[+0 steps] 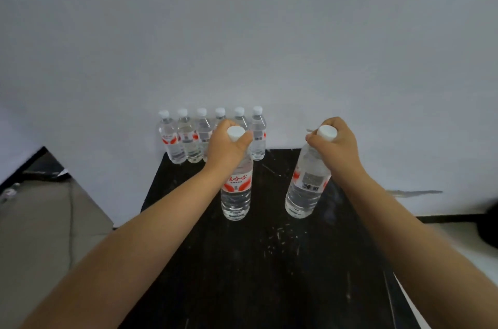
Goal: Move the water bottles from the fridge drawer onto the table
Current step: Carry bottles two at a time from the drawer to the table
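My left hand (225, 146) grips a clear water bottle (236, 194) by its neck, just under the white cap; the bottle hangs upright over the black table (269, 261). My right hand (338, 144) grips a second water bottle (305, 188) the same way, tilted with its base toward the left. Both have red-and-white labels. A row of several like bottles (186, 137) stands upright at the table's far edge against the wall, partly hidden behind my left hand. The fridge drawer is out of view.
A pale grey wall (242, 32) rises right behind the table. To the left lies a lower grey surface (40, 221) with a cable and a dark edge. A white ledge (471, 242) and a dark object sit at the far right.
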